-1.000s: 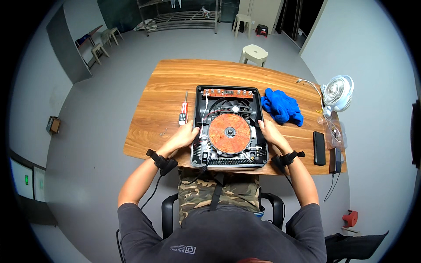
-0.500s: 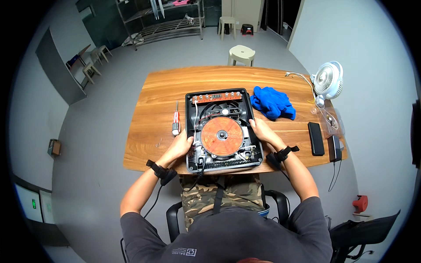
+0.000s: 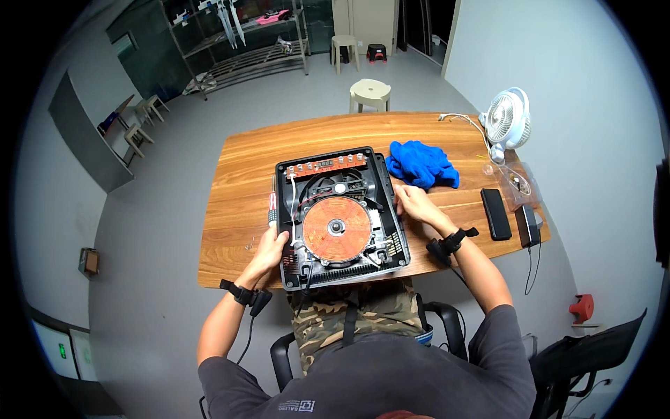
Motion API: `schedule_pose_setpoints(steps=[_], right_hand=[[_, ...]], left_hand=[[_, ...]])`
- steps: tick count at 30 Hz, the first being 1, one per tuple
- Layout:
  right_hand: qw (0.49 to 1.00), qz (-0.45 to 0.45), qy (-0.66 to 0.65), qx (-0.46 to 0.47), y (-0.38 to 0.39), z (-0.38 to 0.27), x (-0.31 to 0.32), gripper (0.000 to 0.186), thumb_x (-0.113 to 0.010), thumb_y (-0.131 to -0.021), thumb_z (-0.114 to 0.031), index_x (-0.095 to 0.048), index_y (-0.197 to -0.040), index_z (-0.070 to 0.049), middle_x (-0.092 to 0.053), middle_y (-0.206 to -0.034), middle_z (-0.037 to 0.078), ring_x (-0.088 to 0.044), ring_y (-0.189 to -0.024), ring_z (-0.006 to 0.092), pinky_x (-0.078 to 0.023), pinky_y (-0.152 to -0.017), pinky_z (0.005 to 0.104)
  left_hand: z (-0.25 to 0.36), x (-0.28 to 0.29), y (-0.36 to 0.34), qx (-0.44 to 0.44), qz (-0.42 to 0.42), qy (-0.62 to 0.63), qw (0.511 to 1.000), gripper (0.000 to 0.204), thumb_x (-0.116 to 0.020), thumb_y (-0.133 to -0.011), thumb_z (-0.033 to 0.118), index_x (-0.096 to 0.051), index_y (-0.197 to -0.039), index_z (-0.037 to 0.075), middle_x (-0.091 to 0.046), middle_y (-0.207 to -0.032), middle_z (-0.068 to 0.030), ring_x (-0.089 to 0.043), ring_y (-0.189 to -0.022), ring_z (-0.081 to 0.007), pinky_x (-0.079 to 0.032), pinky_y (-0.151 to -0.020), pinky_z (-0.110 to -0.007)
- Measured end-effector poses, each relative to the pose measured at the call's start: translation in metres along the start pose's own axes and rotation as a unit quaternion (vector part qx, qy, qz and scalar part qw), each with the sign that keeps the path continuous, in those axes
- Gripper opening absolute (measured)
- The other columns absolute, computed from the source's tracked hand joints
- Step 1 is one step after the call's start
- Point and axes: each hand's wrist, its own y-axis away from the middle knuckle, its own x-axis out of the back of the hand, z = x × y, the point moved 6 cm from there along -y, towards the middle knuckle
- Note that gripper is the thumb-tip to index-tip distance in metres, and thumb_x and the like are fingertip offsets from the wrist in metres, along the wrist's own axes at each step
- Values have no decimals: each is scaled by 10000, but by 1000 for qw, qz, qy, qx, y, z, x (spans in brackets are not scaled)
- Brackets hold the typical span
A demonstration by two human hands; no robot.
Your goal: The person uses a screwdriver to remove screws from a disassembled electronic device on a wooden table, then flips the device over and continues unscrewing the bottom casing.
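An opened induction cooker [image 3: 287,183] lies on the table in front of me, its round copper-coloured coil [image 3: 317,230], fan [image 3: 324,188] and orange button board [image 3: 307,169] bare. My left hand [image 3: 269,251] is closed on its lower left edge, with the fingers partly hidden. A flat black panel [image 3: 382,171] shows beneath the cooker along its right side. There, my right hand [image 3: 413,202] is curled closed at the panel's edge; its fingertips are mostly hidden. Close against the cooker's left side lies a red and white screwdriver [image 3: 272,206].
Behind my right hand lies a crumpled blue cloth [image 3: 422,165]. Farther right are a white fan [image 3: 507,120], a black case [image 3: 495,214], a clear plastic tray [image 3: 520,183] and a small dark device [image 3: 527,223] with a cable. Small screws [image 3: 250,244] lie near the left edge.
The cooker has shifted left, up against the screwdriver, and more of the panel below shows at right. My right hand has left the cooker's rim and curled. The whole view has shifted slightly.
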Motion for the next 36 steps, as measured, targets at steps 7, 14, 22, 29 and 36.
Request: schedule_pose_setpoints(steps=[7,14,22,29,36], right_hand=[[973,95,210,-9,5,24,1,472,-669,-937,-411,-708,-889,56,-700,-862,304,-694,-822,466,-540,-765,525],[972,86,217,-11,0,23,-7,440,-647,-941,-337,-708,-807,77,-678,-875,349,-683,-868,496,-531,-796,566],[966,114,230,-20,16,-13,-1,422,-575,-1001,-337,-703,-963,63,-692,-998,339,-670,-978,503,-520,-861,581],[988,56,126,73,29,-78,-9,451,-576,-1010,-375,-683,-900,49,-697,-878,313,-681,-884,485,-530,-782,551],[953,-20,177,244,15,-206,-43,394,-605,-993,-383,-694,-925,-5,-692,-777,232,-698,-790,405,-547,-721,482]], left_hand=[[-13,13,5,4,-4,83,997,371,-477,-1023,115,-538,-1353,-42,-657,-1217,-90,-605,-1071,-150,-491,-955,-321],[-19,14,5,13,-10,91,996,365,-473,-1031,94,-533,-1365,-38,-647,-1233,-79,-596,-1076,-136,-491,-959,-312],[0,16,4,-4,-10,64,998,361,-494,-998,104,-573,-1320,-39,-663,-1162,-63,-597,-998,-129,-501,-905,-309],[52,47,8,22,18,-45,999,369,-525,-943,151,-592,-1242,-55,-681,-1088,-118,-633,-986,-173,-509,-896,-337],[93,77,12,36,67,-156,985,407,-557,-867,231,-600,-1111,-92,-667,-827,-246,-681,-812,-321,-516,-774,-436]])
